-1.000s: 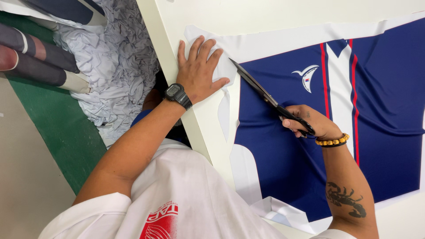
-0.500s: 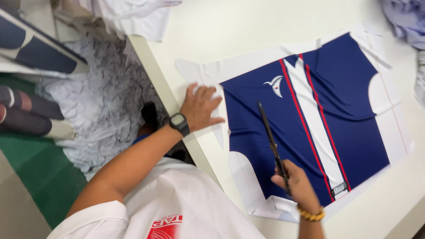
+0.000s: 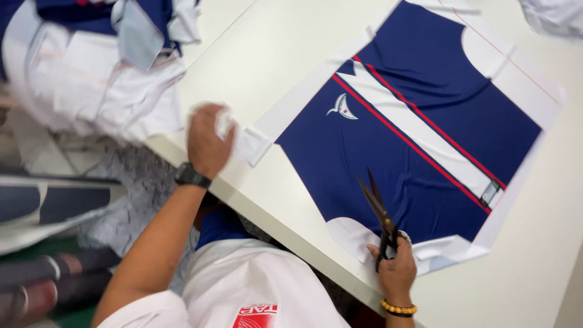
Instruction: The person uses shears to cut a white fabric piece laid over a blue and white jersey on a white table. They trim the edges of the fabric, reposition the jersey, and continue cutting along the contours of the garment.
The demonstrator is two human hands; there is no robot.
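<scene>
A navy printed jersey panel (image 3: 425, 127) with a white and red diagonal stripe and a white border lies on the white table (image 3: 285, 54). My right hand (image 3: 396, 267), with a bead bracelet, holds black scissors (image 3: 378, 209) at the panel's near edge, blades slightly apart and pointing away from me. My left hand (image 3: 207, 141), with a black wristwatch, grips a crumpled white strip of trimmed fabric (image 3: 234, 136) near the table's edge, at the panel's left corner.
A pile of white and blue fabric pieces (image 3: 97, 67) lies at the upper left. Rolled printed fabric (image 3: 54, 203) and scrap cuttings (image 3: 143, 182) lie below the table edge on the left. More white cloth (image 3: 555, 15) sits at the top right.
My left hand has lifted off the panel and now clutches a white offcut at the table's edge. My right hand has drawn the scissors back toward me. The view has shifted.
</scene>
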